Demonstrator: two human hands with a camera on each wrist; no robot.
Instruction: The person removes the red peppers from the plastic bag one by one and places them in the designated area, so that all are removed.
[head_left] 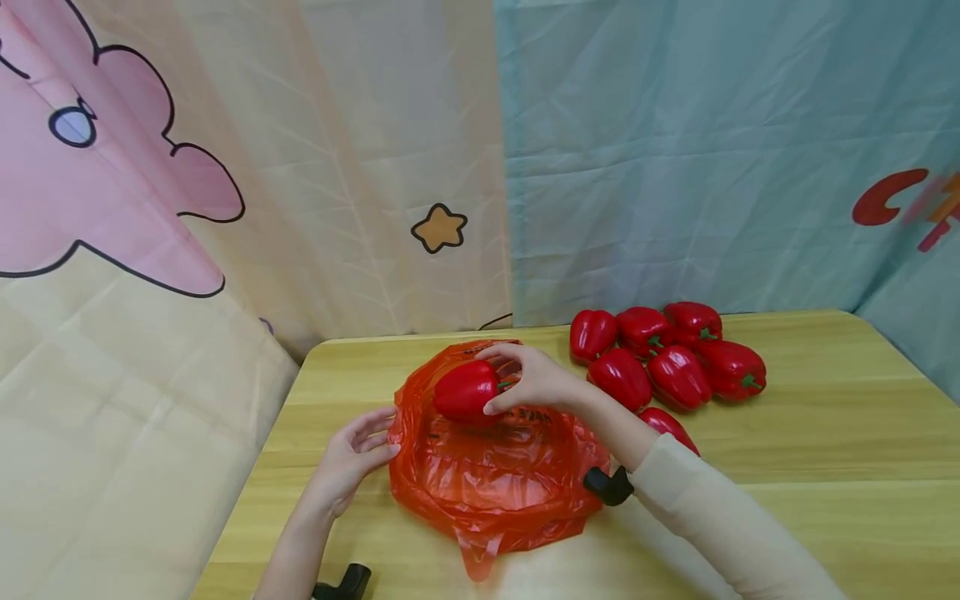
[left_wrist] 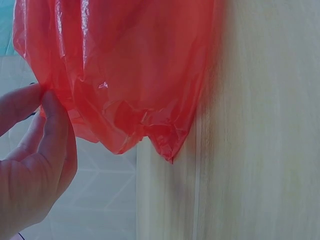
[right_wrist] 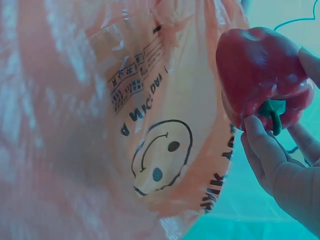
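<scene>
A red plastic bag (head_left: 495, 483) lies on the table with its mouth spread wide. My left hand (head_left: 351, 462) pinches its left rim between thumb and fingers, which the left wrist view shows close up on the thin film (left_wrist: 125, 65). Over the bag's opening, my right hand (head_left: 538, 382) grips a shiny red bell pepper (head_left: 463, 392) near its green stem end. In the right wrist view the pepper (right_wrist: 260, 70) is beside the bag's wall, which bears a printed smiley face (right_wrist: 165, 155) and lettering.
Several more red bell peppers (head_left: 678, 375) lie grouped at the back right of the wooden table (head_left: 825, 442). One pepper (head_left: 670, 429) is partly hidden behind the right forearm. A printed curtain (head_left: 675, 167) hangs behind the table's back edge.
</scene>
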